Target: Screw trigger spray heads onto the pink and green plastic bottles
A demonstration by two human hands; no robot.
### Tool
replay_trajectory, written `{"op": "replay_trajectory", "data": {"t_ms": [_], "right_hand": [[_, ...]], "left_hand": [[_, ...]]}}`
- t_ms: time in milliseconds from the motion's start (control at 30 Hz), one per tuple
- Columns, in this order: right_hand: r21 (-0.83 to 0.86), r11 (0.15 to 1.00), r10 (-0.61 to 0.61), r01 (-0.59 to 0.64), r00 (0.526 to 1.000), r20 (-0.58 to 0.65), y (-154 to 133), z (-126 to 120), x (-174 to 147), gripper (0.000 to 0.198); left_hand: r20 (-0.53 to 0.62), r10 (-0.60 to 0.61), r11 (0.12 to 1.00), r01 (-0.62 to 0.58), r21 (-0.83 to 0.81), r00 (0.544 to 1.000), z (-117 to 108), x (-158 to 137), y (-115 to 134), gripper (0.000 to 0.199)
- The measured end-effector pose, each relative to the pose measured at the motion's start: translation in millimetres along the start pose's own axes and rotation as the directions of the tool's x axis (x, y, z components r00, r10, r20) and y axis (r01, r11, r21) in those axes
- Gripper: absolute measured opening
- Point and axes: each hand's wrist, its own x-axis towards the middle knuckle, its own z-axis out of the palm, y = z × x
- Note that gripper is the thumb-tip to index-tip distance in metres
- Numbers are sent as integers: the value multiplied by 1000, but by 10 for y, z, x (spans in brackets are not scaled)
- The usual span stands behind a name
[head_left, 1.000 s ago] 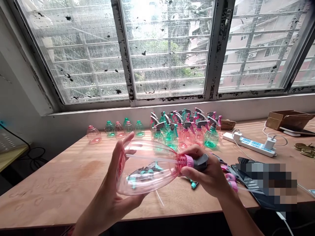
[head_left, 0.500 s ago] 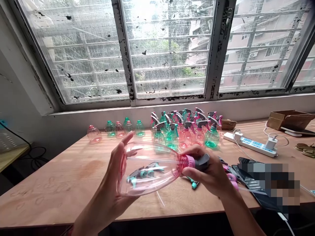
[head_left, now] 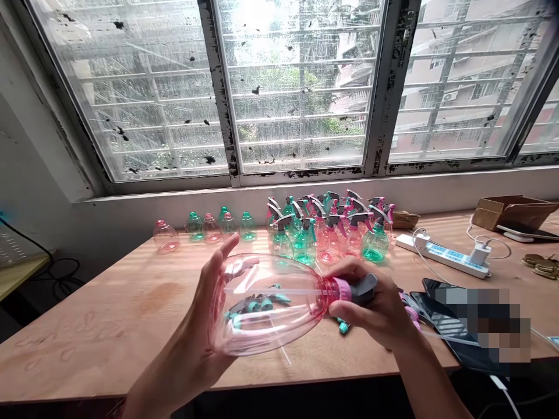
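A clear pink spray bottle [head_left: 271,340] lies sideways in the air above the table, its base to the left and its neck to the right. My left hand [head_left: 196,331] cups the base, thumb and fingers around it. At the neck, my right hand [head_left: 378,317] grips the grey trigger spray head [head_left: 364,289] with its pink collar [head_left: 342,289]. A thin straw runs inside the bottle from the neck. Behind the bottle, loose green-and-grey spray heads show through its wall. One green nozzle end [head_left: 343,327] sticks out below my right hand.
Finished-looking spray bottles [head_left: 327,241] with heads stand at the back. Headless bottles [head_left: 212,228] stand left of them. To the right are a power strip [head_left: 443,256], pink spray heads [head_left: 411,314], dark phones or tablets [head_left: 449,331] and a cardboard box [head_left: 502,215].
The bottle and the spray head have shifted very slightly right, and the bottle has turned a little. Both hands keep their hold.
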Motion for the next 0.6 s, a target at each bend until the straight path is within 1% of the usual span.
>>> {"op": "replay_trajectory", "data": {"t_ms": [67, 167, 233, 367, 500, 600], "right_hand": [[-54, 999, -5, 5, 1000, 8, 2, -18, -8, 22], [-172, 984, -36, 33, 999, -14, 10, -28, -19, 27], [-216, 975, -52, 47, 999, -17, 14, -25, -27, 30], [-202, 979, -41, 39, 999, -5, 11, -20, -38, 31], [-151, 988, -18, 17, 1000, -8, 8, -23, -47, 28], [-144, 990, -5, 0, 1000, -31, 16, -15, -66, 29]], "left_hand": [[45, 4, 999, -3, -33, 999, 2, -6, -13, 101], [76, -13, 999, 16, -38, 997, 9, -4, -22, 117], [62, -22, 999, 24, -35, 998, 9, 4, -15, 122], [63, -35, 999, 35, 5, 997, -12, 19, 21, 105], [58, -32, 999, 32, -1, 998, -32, 5, 31, 107], [52, 8, 1000, -7, -13, 999, -24, -11, 20, 99]]}}
